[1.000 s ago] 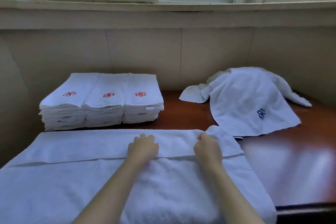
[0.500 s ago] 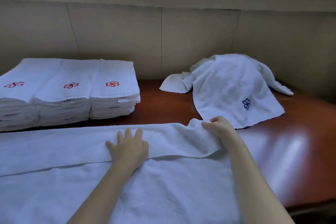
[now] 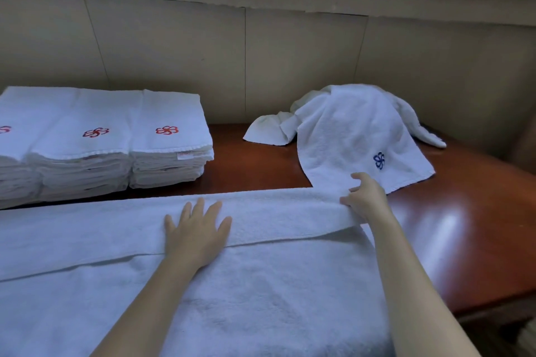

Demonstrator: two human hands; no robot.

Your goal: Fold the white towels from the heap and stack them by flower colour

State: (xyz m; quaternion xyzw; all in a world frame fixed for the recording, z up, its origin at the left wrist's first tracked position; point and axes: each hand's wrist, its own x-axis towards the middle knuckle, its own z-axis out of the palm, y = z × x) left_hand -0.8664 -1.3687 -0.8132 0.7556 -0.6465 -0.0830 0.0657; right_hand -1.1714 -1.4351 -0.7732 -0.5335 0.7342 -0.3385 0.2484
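Note:
A large white towel (image 3: pixel 275 284) lies spread across the near part of the table, its far edge folded back toward me as a flap. My left hand (image 3: pixel 197 233) presses flat on that flap with fingers spread. My right hand (image 3: pixel 367 197) pinches the flap's right end. At the back left stand three stacks of folded white towels with red flowers (image 3: pixel 116 139). At the back right lies a heap of unfolded towels (image 3: pixel 348 130), the top one showing a blue flower.
The table (image 3: pixel 464 226) is glossy reddish-brown wood with its right edge near the lower right. A beige panelled wall (image 3: pixel 261 52) rises directly behind the stacks and heap, with a window sill above.
My left hand went from curled to flat on the flap. My right hand moved right along the fold to its end and pinched it. The view tilted down and shifted right.

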